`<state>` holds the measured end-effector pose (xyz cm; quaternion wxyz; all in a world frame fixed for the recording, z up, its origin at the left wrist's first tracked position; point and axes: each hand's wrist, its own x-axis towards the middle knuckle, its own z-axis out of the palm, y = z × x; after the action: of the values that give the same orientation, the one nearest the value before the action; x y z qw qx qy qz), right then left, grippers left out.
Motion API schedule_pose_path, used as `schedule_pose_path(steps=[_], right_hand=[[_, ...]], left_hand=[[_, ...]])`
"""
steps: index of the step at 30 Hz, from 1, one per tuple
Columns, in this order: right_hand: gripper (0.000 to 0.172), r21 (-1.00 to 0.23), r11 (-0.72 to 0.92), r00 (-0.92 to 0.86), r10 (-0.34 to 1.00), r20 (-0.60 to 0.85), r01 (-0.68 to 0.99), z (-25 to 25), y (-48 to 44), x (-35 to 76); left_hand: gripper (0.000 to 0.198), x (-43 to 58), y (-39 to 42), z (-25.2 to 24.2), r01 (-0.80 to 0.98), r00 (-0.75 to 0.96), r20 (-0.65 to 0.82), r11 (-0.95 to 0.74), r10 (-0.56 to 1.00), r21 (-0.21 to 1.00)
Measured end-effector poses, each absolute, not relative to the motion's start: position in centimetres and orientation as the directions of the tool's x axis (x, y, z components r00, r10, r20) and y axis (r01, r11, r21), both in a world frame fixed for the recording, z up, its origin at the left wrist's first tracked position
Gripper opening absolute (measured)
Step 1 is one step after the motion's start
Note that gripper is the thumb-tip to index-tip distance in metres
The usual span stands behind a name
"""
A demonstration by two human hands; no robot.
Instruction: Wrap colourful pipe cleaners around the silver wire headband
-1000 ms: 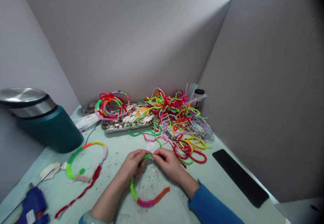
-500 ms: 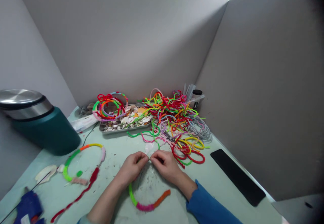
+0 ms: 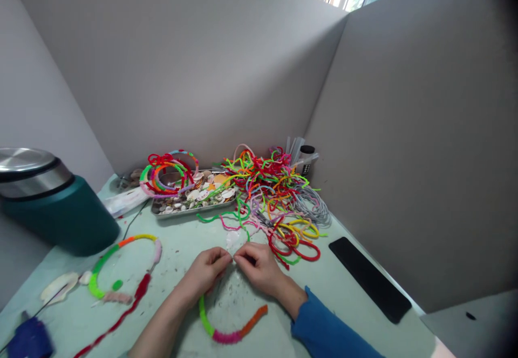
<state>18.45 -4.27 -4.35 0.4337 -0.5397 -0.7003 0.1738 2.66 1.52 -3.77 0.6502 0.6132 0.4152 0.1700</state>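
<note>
My left hand (image 3: 207, 271) and my right hand (image 3: 261, 269) meet over the middle of the table, thumb and forefinger pinched on each, fingertips almost touching. What they pinch is too small to make out. Below them curves an open ring wrapped in pipe cleaner (image 3: 226, 337), running from green through magenta to orange. Its green end passes behind my left hand, and its orange end lies free below my right wrist. To the left lies another multicoloured wrapped ring (image 3: 97, 271) with a long red pipe cleaner (image 3: 117, 323) trailing from it.
A metal tray (image 3: 194, 213) of shells and finished rings (image 3: 168, 177) stands at the back. Tangled pipe cleaners (image 3: 267, 174) and scissors (image 3: 265, 220) lie to its right. At left are a teal bottle (image 3: 60, 217) and blue glue gun (image 3: 30, 339); at right, a black strip (image 3: 370, 279).
The view has shifted slightly, moving everything a little to the left in the picture. Both hands keep their pinch, with the fingertips near each other. The ring below stays in place.
</note>
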Motion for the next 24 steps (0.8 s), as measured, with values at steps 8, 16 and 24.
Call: schedule_pose_path(steps=[8,16,24], right_hand=[[0.015,-0.704,0.361,-0.025,0.898,0.439,0.611,-4.36,-4.27,18.40],[0.014,-0.699,0.370,-0.025,0.892,0.451,0.612,-4.26,-4.40,18.24],[0.013,-0.719,0.345,-0.017,0.907,0.421,0.603,-4.05,-4.51,18.08]], left_hand=[[0.036,2.60,1.44,-3.73,0.214,0.634,-0.339,0.264,0.695,0.941],[0.037,2.42,1.27,-3.32,0.180,0.655,-0.354,0.318,0.667,0.931],[0.038,2.60,1.40,-3.75,0.190,0.649,-0.349,0.300,0.676,0.935]])
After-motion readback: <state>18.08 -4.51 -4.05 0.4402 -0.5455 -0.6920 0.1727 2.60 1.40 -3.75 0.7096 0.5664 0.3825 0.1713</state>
